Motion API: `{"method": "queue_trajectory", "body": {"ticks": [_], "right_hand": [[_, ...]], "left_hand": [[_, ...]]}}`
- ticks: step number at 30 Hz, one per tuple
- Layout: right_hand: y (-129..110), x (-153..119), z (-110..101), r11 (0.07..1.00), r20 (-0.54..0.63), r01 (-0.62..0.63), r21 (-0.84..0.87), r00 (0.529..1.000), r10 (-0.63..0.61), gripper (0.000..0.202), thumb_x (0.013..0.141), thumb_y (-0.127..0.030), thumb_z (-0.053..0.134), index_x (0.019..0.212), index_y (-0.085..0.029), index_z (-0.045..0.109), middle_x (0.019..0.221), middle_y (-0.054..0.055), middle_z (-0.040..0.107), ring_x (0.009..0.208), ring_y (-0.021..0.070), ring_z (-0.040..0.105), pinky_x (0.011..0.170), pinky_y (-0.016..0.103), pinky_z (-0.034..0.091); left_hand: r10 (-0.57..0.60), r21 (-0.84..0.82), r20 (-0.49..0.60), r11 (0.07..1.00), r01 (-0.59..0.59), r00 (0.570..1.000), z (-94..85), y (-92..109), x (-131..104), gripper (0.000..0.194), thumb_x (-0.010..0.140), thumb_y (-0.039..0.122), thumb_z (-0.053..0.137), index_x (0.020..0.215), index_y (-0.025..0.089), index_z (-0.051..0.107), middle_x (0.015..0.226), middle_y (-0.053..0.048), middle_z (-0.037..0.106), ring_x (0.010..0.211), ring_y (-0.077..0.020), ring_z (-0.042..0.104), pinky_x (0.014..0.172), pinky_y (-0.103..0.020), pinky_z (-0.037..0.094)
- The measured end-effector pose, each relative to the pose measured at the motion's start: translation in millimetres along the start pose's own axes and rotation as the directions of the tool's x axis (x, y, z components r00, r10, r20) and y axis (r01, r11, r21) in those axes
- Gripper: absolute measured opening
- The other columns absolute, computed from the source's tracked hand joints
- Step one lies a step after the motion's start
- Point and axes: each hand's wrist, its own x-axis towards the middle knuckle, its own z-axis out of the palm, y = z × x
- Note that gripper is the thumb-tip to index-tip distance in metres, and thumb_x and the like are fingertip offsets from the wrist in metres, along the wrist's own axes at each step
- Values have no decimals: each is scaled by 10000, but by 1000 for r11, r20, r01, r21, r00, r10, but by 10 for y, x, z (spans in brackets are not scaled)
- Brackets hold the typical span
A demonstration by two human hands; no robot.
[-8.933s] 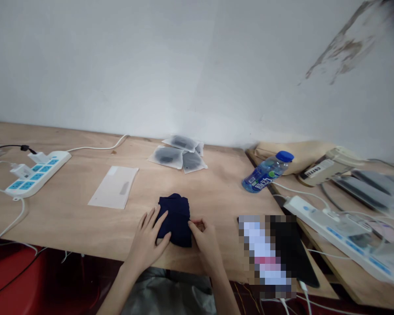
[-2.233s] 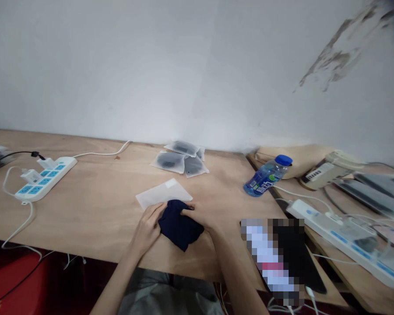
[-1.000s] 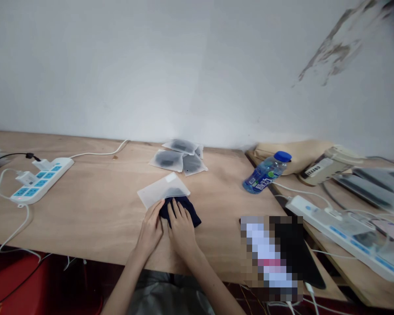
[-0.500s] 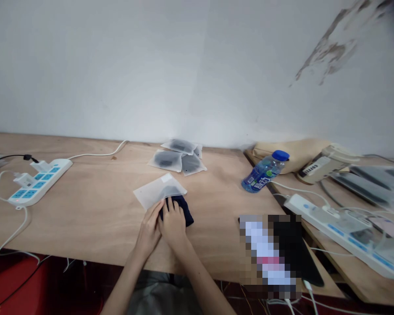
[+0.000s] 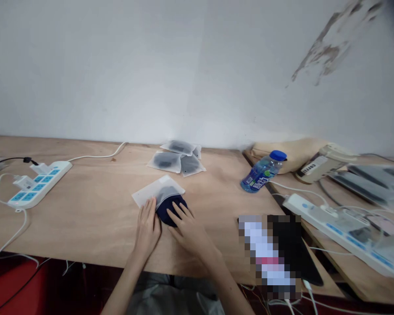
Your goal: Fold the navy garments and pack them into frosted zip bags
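A folded dark navy cloth item [image 5: 166, 213] lies partly inside a frosted plastic bag [image 5: 147, 190] on the table; its far end shows dimly through the film. My left hand [image 5: 147, 227] rests flat at the bag's near left edge, fingers stretched out over the film. With spread fingers, my right hand [image 5: 185, 225] lies on the right side of the cloth, pressing on it from above. What kind of cloth item it is I cannot make out.
Several filled frosted bags [image 5: 166, 162] lie beyond my hands. Power strips stand at left [image 5: 41, 183] and right [image 5: 341, 236]. On the right are a blue-capped bottle [image 5: 261, 173], a coffee cup [image 5: 321, 165] and a black tablet-like slab [image 5: 307, 262] beside a blurred-out patch.
My right hand has moved right, from the bag's mouth onto the cloth's right side, and its fingers have spread. More of the cloth has gone into the bag. My left hand has flattened.
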Motion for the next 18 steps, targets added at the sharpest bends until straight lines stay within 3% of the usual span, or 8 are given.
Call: {"method": "queue_trajectory", "body": {"ticks": [5, 9, 14, 18], "right_hand": [[48, 58, 183, 998, -2, 18, -55, 1000, -18, 503, 951, -335, 501, 1444, -252, 446, 1531, 91, 390, 1400, 301, 356, 1106, 502, 353], [80, 262, 299, 995, -47, 67, -70, 996, -71, 462, 965, -329, 484, 1419, -245, 474, 1485, 92, 459, 1376, 265, 385, 1121, 472, 331], [-24, 523, 393, 997, -66, -1, -75, 998, -4, 423, 968, -316, 469, 1378, -226, 521, 1463, 107, 483, 1375, 282, 372, 1117, 510, 315], [-149, 473, 340, 997, -52, -18, -69, 999, 14, 496, 939, -303, 497, 1427, -219, 466, 1508, 126, 418, 1391, 305, 349, 1108, 528, 321]], "left_hand": [[-29, -36, 78, 999, 32, 997, 37, -84, -3, 578, 937, 93, 307, 1488, 264, 350, 1522, -73, 411, 1423, -247, 348, 1140, -560, 324], [-5, -68, 80, 998, 11, 997, 30, -99, 4, 571, 927, 96, 333, 1470, 262, 390, 1527, -65, 404, 1441, -241, 309, 1149, -544, 321], [-2, -64, 68, 998, 7, 998, 39, -113, 10, 540, 944, 117, 325, 1460, 254, 408, 1509, -70, 432, 1445, -238, 302, 1138, -538, 343], [-33, -65, 4, 997, 33, 999, 51, -126, 4, 552, 938, 114, 333, 1469, 254, 389, 1526, -74, 405, 1451, -235, 288, 1153, -541, 312]]}}
